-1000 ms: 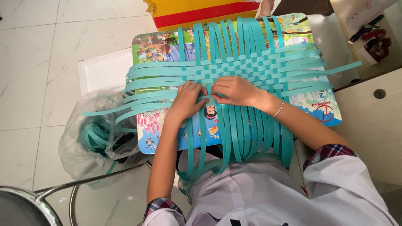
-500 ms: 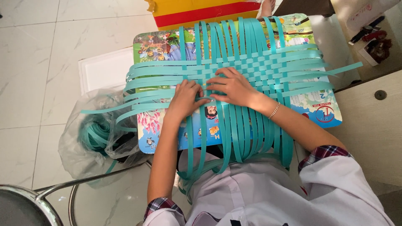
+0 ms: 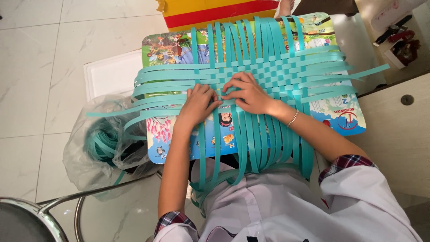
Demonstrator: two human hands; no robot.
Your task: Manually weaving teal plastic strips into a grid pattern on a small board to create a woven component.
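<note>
Weave: teal strip mat (image 3: 268, 76), half woven, lying flat on the worktop, loose ends running off every side
Worktop: small, topped with a colourful cartoon board (image 3: 345, 118), mostly buried under the strips
Left hand: (image 3: 198, 104) flat on the strips, fingers (image 3: 210, 96) bent and pushing down at the weave's left edge
Right hand: (image 3: 247, 93) right next to it, nearly touching, fingertips (image 3: 229, 92) curled onto a crossing strip; pinching or just pressing, can't tell
Wrist: thin silver bracelet (image 3: 293, 118) on the right one
In the way: long strip tails (image 3: 251, 148) hanging over the near edge onto the white shirt, forearms lying across them
Bag: clear plastic bag (image 3: 85, 148) on the floor just left of the worktop, stuffed with a coil of spare teal strip (image 3: 104, 142)
Behind: yellow and red box (image 3: 215, 10) at the far edge
Left: white tray (image 3: 109, 74) on the floor tiles
Corner: chrome stool frame (image 3: 45, 208) bottom left
</note>
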